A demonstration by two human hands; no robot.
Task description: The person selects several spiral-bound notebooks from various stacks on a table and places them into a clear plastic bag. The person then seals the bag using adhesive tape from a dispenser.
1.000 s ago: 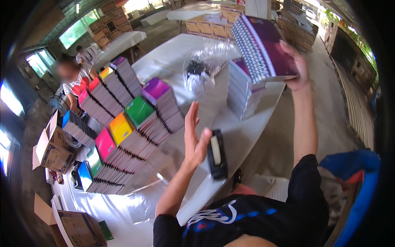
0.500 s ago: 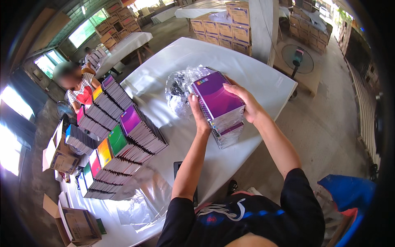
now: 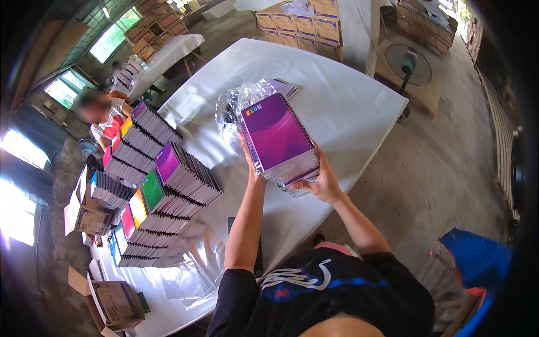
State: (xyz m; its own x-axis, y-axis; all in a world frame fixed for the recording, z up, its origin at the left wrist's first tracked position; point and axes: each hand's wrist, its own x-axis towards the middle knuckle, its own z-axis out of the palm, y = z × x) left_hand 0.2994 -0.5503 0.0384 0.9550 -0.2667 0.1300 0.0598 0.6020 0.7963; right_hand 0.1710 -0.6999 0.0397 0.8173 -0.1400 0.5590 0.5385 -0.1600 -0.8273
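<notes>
A thick stack of purple-covered spiral notebooks [image 3: 279,135] is between my two hands, tilted with its top cover facing me. My left hand [image 3: 252,162] grips its left side, fingers partly hidden behind it. At the lower right corner, my right hand [image 3: 324,181] is closed around the edge, thumb across the near end. Shiny clear plastic wrap shows along the stack's lower edge. Just beyond lies another purple notebook [image 3: 287,88], flat on the white-covered table [image 3: 348,92]. Crumpled clear plastic [image 3: 227,115] sits left of the stack.
Tall rows of spiral notebooks [image 3: 188,175] in several colours fill the table's left side. Open cartons [image 3: 115,303] stand by the left edge. A person [image 3: 106,115] is behind the rows. At the right are a standing fan [image 3: 409,63] and a blue cloth [image 3: 477,258].
The notebook stack has moved left and toward me. My right hand has shifted from its upper right side to the lower right corner. The notebook behind it now shows more.
</notes>
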